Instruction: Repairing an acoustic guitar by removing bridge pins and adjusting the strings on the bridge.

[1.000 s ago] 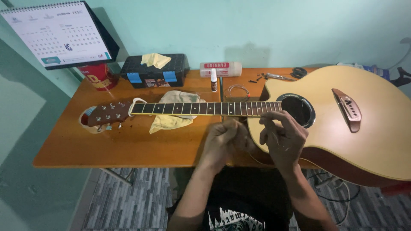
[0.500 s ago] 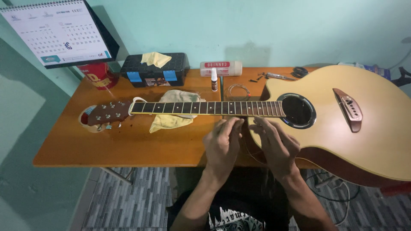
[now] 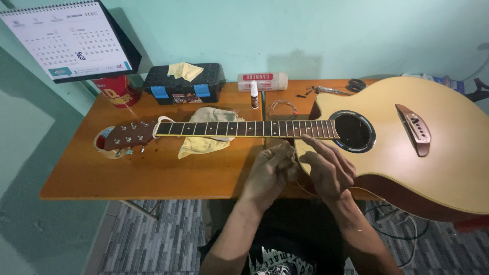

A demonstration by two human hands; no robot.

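Both hands hovered together just below the guitar neck, which ran left to right; right hand nearer, forefinger extended, left hand loosely curled, apparently empty

Pale mint-green painted wall behind an orange-brown wooden table pushed against it. Grey woven patterned floor mat underneath, slanted metal table leg visible. White desk calendar on black stand at far-left corner. Even light, soft shadows.
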